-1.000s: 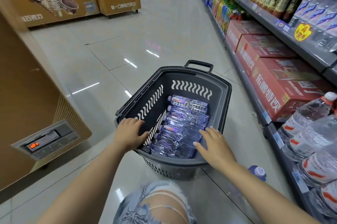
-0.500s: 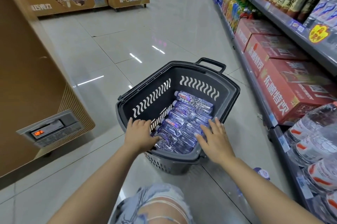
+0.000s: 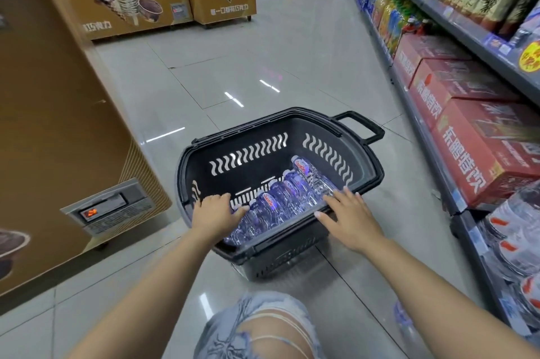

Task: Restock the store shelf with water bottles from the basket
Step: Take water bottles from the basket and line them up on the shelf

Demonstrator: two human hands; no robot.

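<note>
A person's knee in torn denim shorts (image 3: 257, 326) fills the bottom of the view, above it a dark plastic basket (image 3: 321, 130) on the tiled floor (image 3: 222, 66) of a shop aisle. Compared with half a second ago, the basket has turned so its handle points further toward the shelving on the right, and both hands have shifted with its near rim. The left hand (image 3: 214, 214) curls its fingers over the rim at the near-left corner, gripping it. The right hand (image 3: 349, 219) lies flat, fingers straight and spread, pressing on the near-right rim. The water bottles (image 3: 280, 200) lie on their sides in the basket's bottom. Beyond, red cartons (image 3: 479, 151) sit on the store shelf (image 3: 455, 22) at right; brown freezer cabinets (image 3: 52, 113) stand at left.
</note>
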